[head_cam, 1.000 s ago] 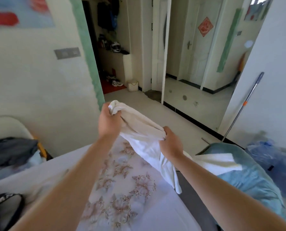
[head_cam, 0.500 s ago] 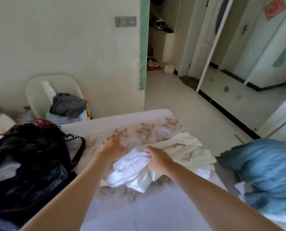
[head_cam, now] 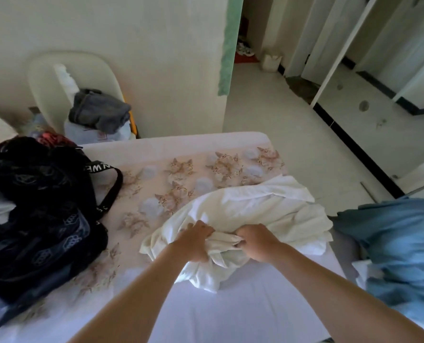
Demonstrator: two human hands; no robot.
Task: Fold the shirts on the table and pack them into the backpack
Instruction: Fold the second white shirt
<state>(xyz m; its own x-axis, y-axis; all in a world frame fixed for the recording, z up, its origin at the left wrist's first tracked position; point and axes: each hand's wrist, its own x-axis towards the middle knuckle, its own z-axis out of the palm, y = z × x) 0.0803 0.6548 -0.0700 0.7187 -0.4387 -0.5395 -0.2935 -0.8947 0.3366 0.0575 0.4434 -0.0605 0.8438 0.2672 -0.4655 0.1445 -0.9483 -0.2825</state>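
both hands, left (head_cam: 196, 241) and right (head_cam: 255, 241), grip the bunched white shirt (head_cam: 250, 206) on the bench (head_cam: 230, 315); folding barely begun, backpack (head_cam: 40, 209) waiting.

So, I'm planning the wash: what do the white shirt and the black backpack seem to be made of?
The white shirt looks like matte cloth, perhaps cotton: it bunches into soft creases. The black backpack looks synthetic, faintly shiny, with a printed pattern and a woven strap.
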